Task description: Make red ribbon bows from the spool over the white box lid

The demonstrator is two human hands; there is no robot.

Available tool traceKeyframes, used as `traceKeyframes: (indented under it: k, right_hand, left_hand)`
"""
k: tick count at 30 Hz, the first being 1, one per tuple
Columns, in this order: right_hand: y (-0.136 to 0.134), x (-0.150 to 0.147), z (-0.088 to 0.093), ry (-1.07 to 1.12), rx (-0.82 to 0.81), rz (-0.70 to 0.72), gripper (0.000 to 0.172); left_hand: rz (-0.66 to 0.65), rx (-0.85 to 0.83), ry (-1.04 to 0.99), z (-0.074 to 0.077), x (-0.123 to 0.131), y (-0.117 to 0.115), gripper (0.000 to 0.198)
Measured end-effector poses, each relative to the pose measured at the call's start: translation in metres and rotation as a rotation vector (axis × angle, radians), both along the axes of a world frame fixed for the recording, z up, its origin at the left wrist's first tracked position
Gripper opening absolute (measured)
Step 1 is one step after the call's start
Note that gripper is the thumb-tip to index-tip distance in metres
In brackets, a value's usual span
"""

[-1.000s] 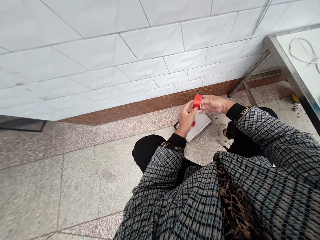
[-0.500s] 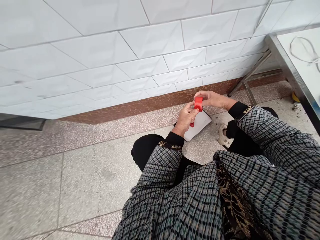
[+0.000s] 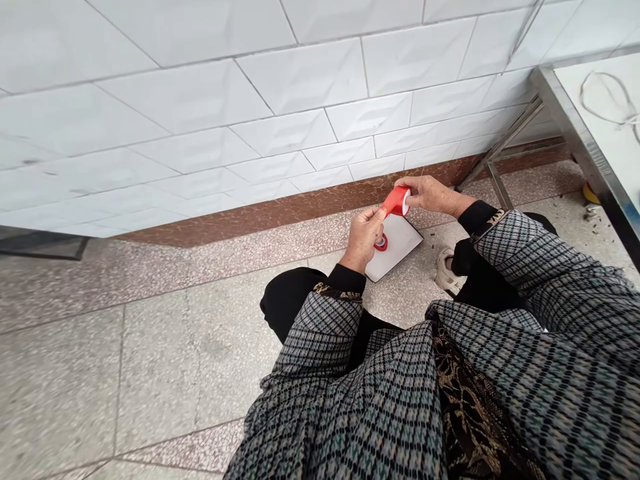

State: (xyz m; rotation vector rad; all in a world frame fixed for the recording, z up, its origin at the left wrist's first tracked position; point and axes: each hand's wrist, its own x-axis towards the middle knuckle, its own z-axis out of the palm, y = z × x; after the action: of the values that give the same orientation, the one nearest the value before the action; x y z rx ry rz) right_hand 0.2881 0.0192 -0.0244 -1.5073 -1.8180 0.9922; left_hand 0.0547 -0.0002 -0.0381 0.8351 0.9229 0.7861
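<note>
A roll of red tape (image 3: pixel 401 202) is held in my right hand (image 3: pixel 433 196), its fingers closed on the roll's rim and white core. My left hand (image 3: pixel 363 239) pinches the loose end of the tape, and a short strip stretches between the two hands. Just under my left fingers shows a red ring-shaped piece (image 3: pixel 381 243), perhaps a handle loop. Whether this hand holds it or it lies on the surface below, I cannot tell. Beneath both hands, a white rectangular board with a dark edge (image 3: pixel 397 250) lies on the floor.
A white tiled wall (image 3: pixel 320 73) with a brown skirting stands in front. On the right is a metal-framed table (image 3: pixel 575 127) with a white cable (image 3: pixel 607 100) on its top. A yellow object (image 3: pixel 591 194) lies on the speckled floor (image 3: pixel 165 347) under it.
My left hand has moved a little left and drawn a strip of tape off the roll. The roll has turned in my right hand, so its white core now faces right.
</note>
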Motion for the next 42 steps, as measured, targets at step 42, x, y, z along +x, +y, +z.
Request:
traceKeyframes:
  k: [42]
  right_hand:
    - [-0.009, 0.008, 0.018, 0.199, -0.332, -0.014, 0.025]
  left_hand:
    - [-0.073, -0.035, -0.147, 0.015, -0.012, 0.003, 0.053]
